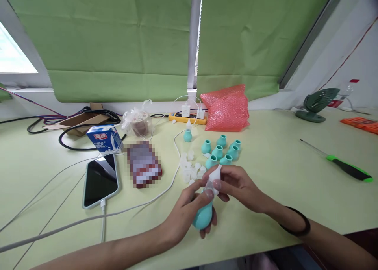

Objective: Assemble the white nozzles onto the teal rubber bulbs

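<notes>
In the head view, my left hand (pixel 191 207) is wrapped round a teal rubber bulb (pixel 203 218), held tilted above the table's front part. Between the fingers and thumb of my right hand (pixel 240 187) is a white pointed nozzle (pixel 215 175). The nozzle sits at the bulb's neck; my fingers hide how the two meet. Just beyond my hands stand several teal bulbs (pixel 217 152) with open necks. To their left lies a pile of translucent white plastic pieces (pixel 190 169). Behind that stands one bulb (pixel 188 135) with a white nozzle on top.
A phone (pixel 102 181) with a white cable, a blue milk carton (pixel 104 139) and a pixelated item (pixel 144 163) lie left. At the back are a power strip (pixel 189 118) and pink bubble wrap (pixel 227 110). A screwdriver (pixel 339 163) and a fan (pixel 317 102) are on the right.
</notes>
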The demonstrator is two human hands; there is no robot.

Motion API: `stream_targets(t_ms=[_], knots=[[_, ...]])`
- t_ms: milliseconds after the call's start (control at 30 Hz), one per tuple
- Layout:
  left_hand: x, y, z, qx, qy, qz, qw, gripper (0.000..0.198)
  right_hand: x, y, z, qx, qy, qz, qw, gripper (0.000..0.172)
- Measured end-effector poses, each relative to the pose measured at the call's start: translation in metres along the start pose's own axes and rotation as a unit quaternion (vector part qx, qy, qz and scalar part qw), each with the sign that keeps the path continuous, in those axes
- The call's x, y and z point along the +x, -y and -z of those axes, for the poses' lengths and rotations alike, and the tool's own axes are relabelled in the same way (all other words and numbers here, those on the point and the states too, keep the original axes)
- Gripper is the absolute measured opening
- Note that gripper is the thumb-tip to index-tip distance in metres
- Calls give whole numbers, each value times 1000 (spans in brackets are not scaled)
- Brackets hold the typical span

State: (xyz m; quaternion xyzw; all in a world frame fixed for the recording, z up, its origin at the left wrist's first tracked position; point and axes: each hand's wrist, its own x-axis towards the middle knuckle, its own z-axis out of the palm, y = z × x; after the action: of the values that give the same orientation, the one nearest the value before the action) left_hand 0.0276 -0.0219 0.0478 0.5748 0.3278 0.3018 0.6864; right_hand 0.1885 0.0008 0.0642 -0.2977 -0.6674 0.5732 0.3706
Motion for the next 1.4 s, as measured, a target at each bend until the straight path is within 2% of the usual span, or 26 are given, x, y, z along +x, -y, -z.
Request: stream_targets(t_ms=[67, 133, 300, 367, 433, 500, 533, 567, 633, 667, 733, 767, 833, 867, 933, 967, 1067, 1133, 1167, 1233, 1333, 1400], knots=[[2, 5, -3, -21, -6, 53, 998, 35, 2, -13, 1, 27, -24, -5, 999, 26], [4, 11, -3, 4, -29, 48, 998, 38, 4, -21, 3, 48, -31, -21, 998, 29], [6, 24, 5, 151, -47, -62, 985, 36, 9, -28, 6, 136, -7, -100, 986, 36], [6, 28, 7, 202, -42, -96, 974, 35, 13, -25, 7, 156, -22, -125, 980, 41], [6, 31, 7, 185, -34, -84, 979, 34, 17, -21, 11, 94, -53, -111, 988, 41], [7, 34, 6, 93, -42, -43, 994, 31, 23, -16, 16, -82, -87, -38, 992, 34], [8, 36, 5, 38, -54, -27, 997, 29, 26, -14, 18, -198, -94, 9, 976, 30], [9, 37, 5, -10, -64, -19, 998, 27, 29, -13, 21, -314, -89, 49, 944, 28], [11, 38, 4, -73, -80, -14, 994, 22, 38, -14, 24, -509, -57, 96, 853, 25], [12, 39, 4, -95, -84, -9, 992, 21, 44, -15, 26, -580, -34, 98, 808, 24], [14, 39, 5, -125, -91, 3, 988, 21, 55, -19, 27, -676, 9, 81, 733, 22], [15, 39, 5, -138, -96, 8, 986, 22, 60, -21, 28, -705, 25, 73, 705, 21], [17, 39, 7, -166, -107, 14, 980, 23, 67, -24, 28, -739, 38, 75, 669, 21], [17, 39, 9, -178, -110, 16, 978, 24, 68, -25, 28, -742, 36, 90, 663, 21], [18, 39, 10, -194, -110, 20, 975, 27, 65, -26, 28, -714, 11, 151, 684, 19], [18, 39, 11, -197, -109, 20, 974, 29, 60, -28, 27, -678, -11, 191, 710, 17], [18, 39, 11, -193, -112, 19, 975, 31, 41, -35, 19, -492, -81, 285, 819, 13], [18, 40, 10, -182, -110, 24, 977, 36, 27, -42, 11, -371, -89, 290, 878, 16], [18, 40, 9, -173, -108, 28, 979, 39, 22, -46, 7, -327, -90, 285, 896, 18], [18, 40, 9, -157, -108, 36, 981, 44, 16, -52, 0, -267, -98, 278, 918, 17], [18, 41, 9, -148, -109, 43, 982, 41, 15, -55, -3, -223, -118, 288, 924, 9], [18, 41, 9, -144, -103, 49, 983, 39, 16, -54, 0, -207, -110, 288, 928, 7]])
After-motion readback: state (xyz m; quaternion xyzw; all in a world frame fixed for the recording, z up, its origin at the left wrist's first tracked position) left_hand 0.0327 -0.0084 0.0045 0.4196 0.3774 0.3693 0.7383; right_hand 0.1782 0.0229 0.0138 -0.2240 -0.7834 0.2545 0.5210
